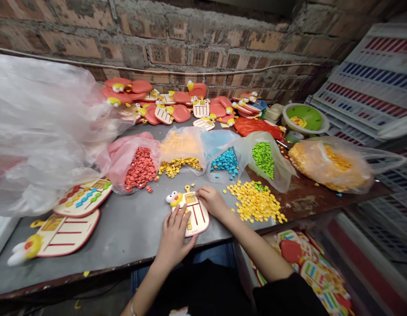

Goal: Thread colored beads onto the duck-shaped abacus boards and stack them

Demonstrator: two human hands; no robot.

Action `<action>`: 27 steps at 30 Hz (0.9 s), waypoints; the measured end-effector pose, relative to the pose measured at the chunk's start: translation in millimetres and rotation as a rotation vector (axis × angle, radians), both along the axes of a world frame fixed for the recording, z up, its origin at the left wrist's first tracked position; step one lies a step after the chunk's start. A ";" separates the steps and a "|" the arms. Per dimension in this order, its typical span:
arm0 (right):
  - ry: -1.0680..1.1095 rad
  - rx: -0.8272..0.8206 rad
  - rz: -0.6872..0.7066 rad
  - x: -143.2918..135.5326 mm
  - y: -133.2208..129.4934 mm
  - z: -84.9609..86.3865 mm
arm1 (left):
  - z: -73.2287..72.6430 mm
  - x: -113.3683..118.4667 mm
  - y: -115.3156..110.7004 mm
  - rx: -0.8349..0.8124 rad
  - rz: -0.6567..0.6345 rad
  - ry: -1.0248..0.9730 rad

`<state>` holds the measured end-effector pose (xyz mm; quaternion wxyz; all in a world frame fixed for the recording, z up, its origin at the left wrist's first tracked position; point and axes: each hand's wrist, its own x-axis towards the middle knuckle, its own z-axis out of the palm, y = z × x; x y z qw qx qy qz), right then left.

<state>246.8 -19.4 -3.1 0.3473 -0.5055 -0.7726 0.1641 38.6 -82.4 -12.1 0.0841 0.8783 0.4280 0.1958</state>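
Nearest the camera, the left hand (174,237) lies flat with fingers spread on the lower part of a toy abacus board (194,212), pressing it against the grey table (134,228) rather than gripping it. The board sits at the table's front edge, just in front of the person, its yellow googly-eyed head pointing left. The right hand (211,200) rests on the board's upper right edge with fingers curled; it may be pinching a small bead there, but the fingertips are too small to tell.

Just right of that hand lies a loose heap of yellow beads (256,202). To the left on the table are two more boards: an empty board (58,237) near the front and a filled board (83,197) with coloured beads behind it, partly under a large clear plastic bag (38,131).

Further back stands a row of open bags: red beads (140,169), yellow beads in a bag (180,164), blue beads (225,161), green beads (263,158), and an orange-filled bag (328,166) at the right.

Against the brick wall (190,48) lies a pile of red-backed boards (177,105), with a green bowl (304,117) to its right.
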 end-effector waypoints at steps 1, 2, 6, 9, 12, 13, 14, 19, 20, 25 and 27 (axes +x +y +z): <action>-0.054 0.010 -0.014 -2.3 1.0 -3.2 | 0.0 0.1 0.1 0.002 -0.001 0.003; -0.101 0.026 -0.024 -2.9 1.6 -5.7 | 0.2 0.3 0.0 0.005 -0.001 0.008; -0.156 0.040 0.066 4.5 -4.5 -6.4 | 2.1 1.7 -0.9 0.012 0.016 0.028; -0.090 0.001 0.137 10.0 -14.5 -1.5 | 3.0 2.1 -1.1 0.006 0.019 0.026; 0.011 -0.057 0.119 7.0 -22.0 0.4 | 1.8 1.6 -0.2 0.003 0.000 0.023; 0.055 -0.078 0.119 3.7 -23.7 -0.1 | 1.1 1.5 0.3 0.005 -0.008 0.025; 0.102 -0.094 0.125 -0.3 -25.1 -1.2 | 0.3 1.4 0.8 0.008 -0.013 0.028; 0.325 -0.147 0.011 -15.2 -31.6 -5.8 | -2.0 1.5 2.6 0.012 -0.017 0.014; 0.347 -0.148 -0.042 -15.2 -32.6 -5.4 | -1.9 1.5 2.7 0.009 -0.016 0.010; 0.230 -0.095 -0.113 -12.4 -33.8 -2.9 | -1.8 1.4 3.0 0.005 -0.021 0.004; 0.215 -0.107 -0.104 -13.5 -32.8 -4.7 | -2.5 1.5 3.2 0.008 -0.021 0.008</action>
